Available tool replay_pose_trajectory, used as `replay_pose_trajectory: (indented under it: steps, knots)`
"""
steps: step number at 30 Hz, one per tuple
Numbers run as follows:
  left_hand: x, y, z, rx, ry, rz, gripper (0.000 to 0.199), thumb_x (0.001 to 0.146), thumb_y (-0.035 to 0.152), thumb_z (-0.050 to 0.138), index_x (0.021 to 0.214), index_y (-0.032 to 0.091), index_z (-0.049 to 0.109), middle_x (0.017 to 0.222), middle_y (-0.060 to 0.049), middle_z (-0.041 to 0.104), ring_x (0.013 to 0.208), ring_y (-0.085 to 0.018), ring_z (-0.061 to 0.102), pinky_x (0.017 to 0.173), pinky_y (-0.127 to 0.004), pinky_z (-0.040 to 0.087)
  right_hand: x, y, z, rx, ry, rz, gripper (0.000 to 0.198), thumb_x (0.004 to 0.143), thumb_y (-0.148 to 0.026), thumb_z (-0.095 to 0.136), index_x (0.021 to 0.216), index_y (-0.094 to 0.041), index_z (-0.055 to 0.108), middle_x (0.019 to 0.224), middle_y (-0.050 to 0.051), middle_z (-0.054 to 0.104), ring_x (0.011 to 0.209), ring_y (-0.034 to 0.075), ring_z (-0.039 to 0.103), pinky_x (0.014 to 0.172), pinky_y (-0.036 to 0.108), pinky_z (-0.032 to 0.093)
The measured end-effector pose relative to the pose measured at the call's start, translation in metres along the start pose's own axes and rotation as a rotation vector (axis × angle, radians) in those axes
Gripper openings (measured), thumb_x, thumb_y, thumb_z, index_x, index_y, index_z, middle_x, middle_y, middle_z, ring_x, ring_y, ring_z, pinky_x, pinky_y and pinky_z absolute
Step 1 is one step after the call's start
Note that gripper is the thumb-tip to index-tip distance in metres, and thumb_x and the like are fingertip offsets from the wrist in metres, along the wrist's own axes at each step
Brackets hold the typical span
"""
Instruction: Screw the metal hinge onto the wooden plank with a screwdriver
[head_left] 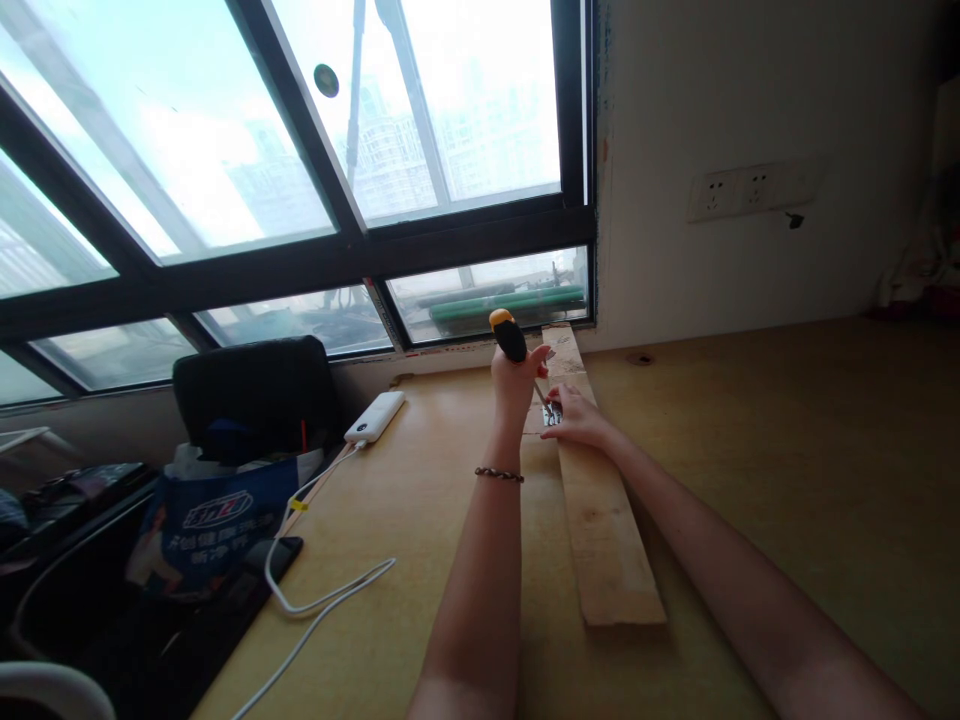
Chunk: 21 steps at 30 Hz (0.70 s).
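My left hand [516, 382] is wrapped round the yellow and black handle of a screwdriver [508, 336]. The screwdriver is tilted, its shaft slanting down to a small shiny metal piece [553, 414] on a long wooden board [604, 530]. On the board's right side, my right hand [576, 415] has its fingers closed at the edge of that metal piece. The piece looks like a hinge or bracket, partly covered by the fingers, so its exact kind is unclear. Flat on the table, the board runs from near the window towards me.
A white power bank [376, 417] with a white cable [330, 598] lies on the table [442, 470] to the left. Beyond the table's left edge are a black chair [259, 395] and a blue bag [217, 525]. The window frame [480, 225] and wall stand behind.
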<state>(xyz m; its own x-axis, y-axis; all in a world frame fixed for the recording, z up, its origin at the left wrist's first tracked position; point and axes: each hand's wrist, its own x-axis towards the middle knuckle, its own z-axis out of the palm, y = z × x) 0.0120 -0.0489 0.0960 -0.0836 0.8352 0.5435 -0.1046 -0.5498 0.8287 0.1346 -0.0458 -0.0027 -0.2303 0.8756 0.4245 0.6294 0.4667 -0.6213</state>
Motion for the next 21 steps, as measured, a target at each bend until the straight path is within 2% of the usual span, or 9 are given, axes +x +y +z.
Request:
replay_pose_trajectory:
  steps: [5,8,12,16,21]
  knots:
    - [-0.004,0.001,0.001,-0.003,-0.013,-0.021,0.037,0.054,0.039,0.072,0.065,0.016,0.045,0.047,0.003,0.053,0.038,-0.01,0.052,0.039,-0.02,0.037,0.0,0.0,0.0,-0.002,-0.006,0.001,0.066,0.044,-0.04,0.078,0.098,-0.019,0.047,0.099,0.007,0.055,0.1,0.023,0.049,0.083,0.035,0.041]
    - [-0.005,0.006,0.002,-0.041,0.006,0.005,0.035,0.057,0.04,0.07,0.065,0.016,0.046,0.047,0.003,0.053,0.039,-0.01,0.051,0.041,-0.02,0.038,0.001,0.001,0.001,-0.003,-0.003,0.001,0.068,0.044,-0.04,0.078,0.099,-0.019,0.046,0.098,0.007,0.055,0.1,0.023,0.05,0.083,0.035,0.041]
    - [-0.004,0.017,0.003,-0.143,0.105,0.069,0.033,0.067,0.045,0.061,0.063,0.016,0.046,0.046,0.004,0.049,0.04,-0.008,0.05,0.044,-0.021,0.039,0.0,0.001,0.001,-0.014,0.004,0.005,0.07,0.043,-0.041,0.078,0.101,-0.018,0.046,0.102,0.008,0.054,0.097,0.023,0.05,0.082,0.035,0.041]
    - [-0.001,0.02,0.002,-0.177,0.182,0.086,0.034,0.066,0.043,0.063,0.061,0.017,0.042,0.045,0.006,0.046,0.04,-0.006,0.045,0.044,-0.02,0.038,0.0,0.001,0.001,-0.013,-0.001,-0.015,0.069,0.043,-0.04,0.078,0.099,-0.017,0.046,0.101,0.008,0.055,0.099,0.023,0.05,0.082,0.035,0.041]
    - [-0.001,0.013,0.001,-0.142,0.154,0.063,0.033,0.063,0.04,0.067,0.062,0.017,0.042,0.046,0.006,0.045,0.041,-0.006,0.046,0.045,-0.02,0.038,0.001,0.001,0.0,-0.006,0.0,-0.013,0.068,0.043,-0.04,0.078,0.099,-0.018,0.047,0.1,0.008,0.055,0.1,0.024,0.049,0.083,0.036,0.041]
